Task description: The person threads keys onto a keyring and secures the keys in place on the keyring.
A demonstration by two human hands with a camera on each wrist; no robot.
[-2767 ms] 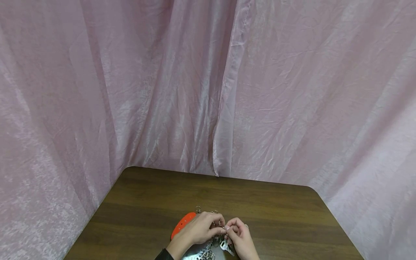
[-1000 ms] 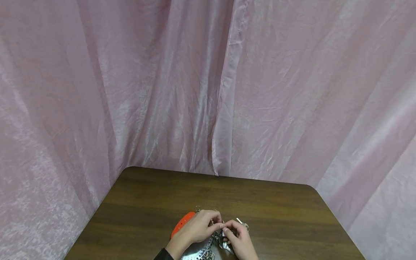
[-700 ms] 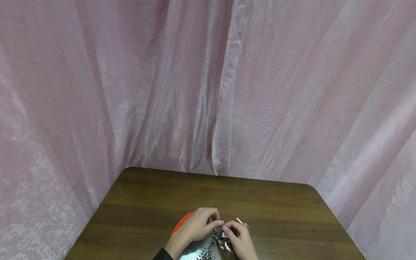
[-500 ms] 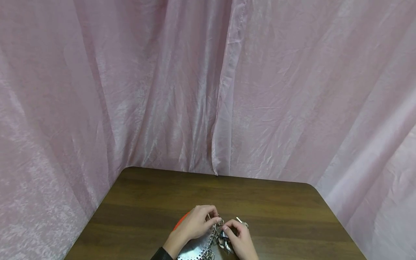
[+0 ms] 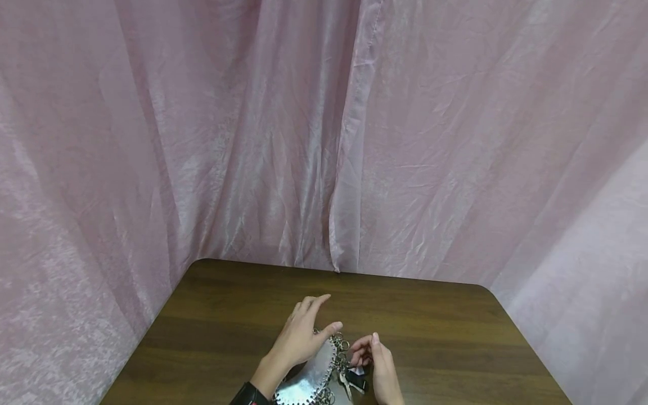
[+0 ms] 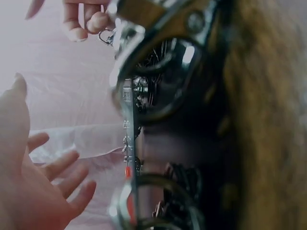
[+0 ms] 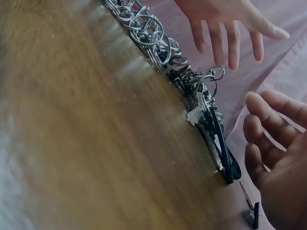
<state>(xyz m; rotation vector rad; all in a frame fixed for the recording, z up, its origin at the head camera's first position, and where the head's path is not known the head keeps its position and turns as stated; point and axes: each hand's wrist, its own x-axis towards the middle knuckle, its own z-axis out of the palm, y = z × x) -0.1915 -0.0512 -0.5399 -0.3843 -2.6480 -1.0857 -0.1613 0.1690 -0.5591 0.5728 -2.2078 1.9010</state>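
A shiny silver plate (image 5: 310, 376) lies at the table's near edge, its toothed rim hung with many metal key rings (image 5: 340, 344). My left hand (image 5: 298, 337) hovers over its left part, fingers spread and holding nothing. To the right of the rings is my right hand (image 5: 381, 368), fingers loosely bent with nothing between them. A bunch of keys (image 5: 345, 385) with a black tag (image 5: 356, 380) lies beside it at the plate's right side. In the right wrist view a ring with a clasp (image 7: 216, 74) stands up above the keys. My left hand hides the plate's orange part in the head view.
The brown wooden table (image 5: 435, 332) has rounded far corners. Pink curtains (image 5: 430, 140) hang behind it and on both sides. In the left wrist view an orange-red piece (image 6: 128, 172) shows along the plate's edge. Another small key (image 7: 248, 196) lies near my right hand.
Both hands have let go of the rings and moved apart. My left hand has lifted and spread its fingers, moving away from me. The keys now lie beside the plate.
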